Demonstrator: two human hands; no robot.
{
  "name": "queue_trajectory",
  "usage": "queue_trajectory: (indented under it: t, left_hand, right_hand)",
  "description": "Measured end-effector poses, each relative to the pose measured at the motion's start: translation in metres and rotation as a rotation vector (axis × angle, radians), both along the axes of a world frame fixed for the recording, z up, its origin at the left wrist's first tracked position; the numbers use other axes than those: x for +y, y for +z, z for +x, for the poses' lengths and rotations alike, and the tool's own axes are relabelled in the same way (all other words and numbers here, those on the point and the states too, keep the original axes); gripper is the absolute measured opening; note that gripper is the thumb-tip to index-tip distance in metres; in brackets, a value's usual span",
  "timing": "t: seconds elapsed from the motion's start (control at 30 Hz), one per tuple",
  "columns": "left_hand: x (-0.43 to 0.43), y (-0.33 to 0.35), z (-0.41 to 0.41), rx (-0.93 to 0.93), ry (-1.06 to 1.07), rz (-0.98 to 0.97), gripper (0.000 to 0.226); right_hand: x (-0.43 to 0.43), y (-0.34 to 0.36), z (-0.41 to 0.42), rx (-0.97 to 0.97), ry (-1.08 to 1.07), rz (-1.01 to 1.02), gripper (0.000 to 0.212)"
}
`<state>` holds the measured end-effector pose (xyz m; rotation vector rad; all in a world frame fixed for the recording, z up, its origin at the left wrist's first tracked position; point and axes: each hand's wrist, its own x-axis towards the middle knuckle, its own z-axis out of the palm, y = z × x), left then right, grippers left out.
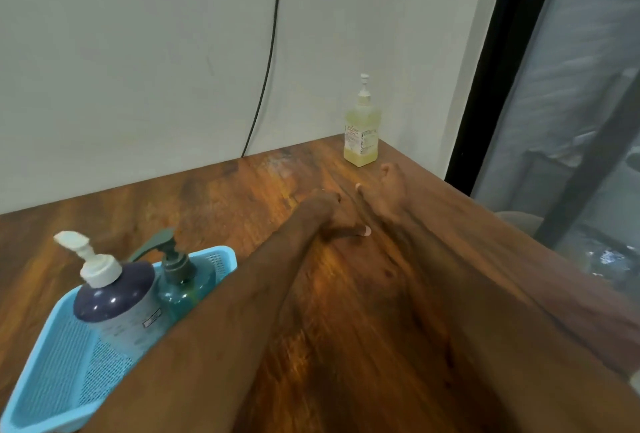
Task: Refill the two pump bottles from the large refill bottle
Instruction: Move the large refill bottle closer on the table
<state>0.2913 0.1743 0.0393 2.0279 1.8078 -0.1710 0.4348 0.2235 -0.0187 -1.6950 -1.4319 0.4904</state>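
Three pump bottles show in all. Two stand in a blue basket (52, 373) at the near left of the wooden counter (346, 311): a dark blue bottle (114, 297) with a white pump, and just beside it a teal bottle (183, 290) with a dark pump. One yellow bottle (361, 131) stands alone at the far corner. Both hands are empty, reaching across: the left hand (332, 214) loosely curled, the right hand (388, 193) open near the yellow bottle.

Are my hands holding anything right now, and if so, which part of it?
Nothing is held. Both the left hand and the right hand are empty over the wooden table, short of the yellow pump bottle.
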Motion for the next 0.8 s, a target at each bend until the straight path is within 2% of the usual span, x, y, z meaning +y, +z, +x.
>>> queue_trajectory:
  t: [0.03,0.1,0.13,0.23,0.3,0.43,0.53,0.6,0.63,0.73,0.8]
  left_hand:
    - [0.006,0.005,0.0,0.003,-0.024,-0.025,0.099]
    - [0.021,0.004,0.005,0.002,-0.002,-0.028,0.092]
    - [0.027,0.004,0.006,0.007,0.02,-0.039,0.094]
    - [0.054,-0.01,0.007,-0.012,0.068,-0.072,0.114]
    - [0.073,-0.021,0.007,-0.011,0.075,0.004,0.116]
    - [0.099,-0.038,0.008,-0.054,0.107,0.131,0.052]
    - [0.101,-0.043,0.009,-0.058,0.092,0.184,0.04]
    - [0.1,-0.043,0.009,-0.065,0.102,0.163,0.045]
    - [0.099,-0.042,0.01,-0.065,0.121,0.132,0.055]
    - [0.08,-0.029,0.014,-0.025,0.108,-0.006,0.112]
    - [0.061,-0.024,0.014,0.0,0.087,-0.023,0.119]
  right_hand:
    - [0.014,0.005,0.0,0.012,-0.009,0.015,0.051]
    - [0.04,0.013,-0.001,0.055,-0.006,0.059,0.07]
    - [0.05,0.016,-0.003,0.081,-0.01,0.061,0.077]
    - [0.078,0.019,-0.006,0.168,-0.021,0.05,0.08]
    - [0.093,0.021,-0.008,0.194,-0.033,0.04,0.082]
    - [0.118,0.017,-0.013,0.195,-0.053,0.042,0.081]
    - [0.127,0.014,-0.011,0.199,-0.085,0.044,0.078]
    - [0.126,0.014,-0.011,0.186,-0.103,0.043,0.077]
    - [0.124,0.013,-0.01,0.183,-0.11,0.049,0.077]
    - [0.104,0.012,-0.01,0.19,-0.138,0.059,0.076]
    - [0.083,0.011,-0.01,0.189,-0.145,0.07,0.08]
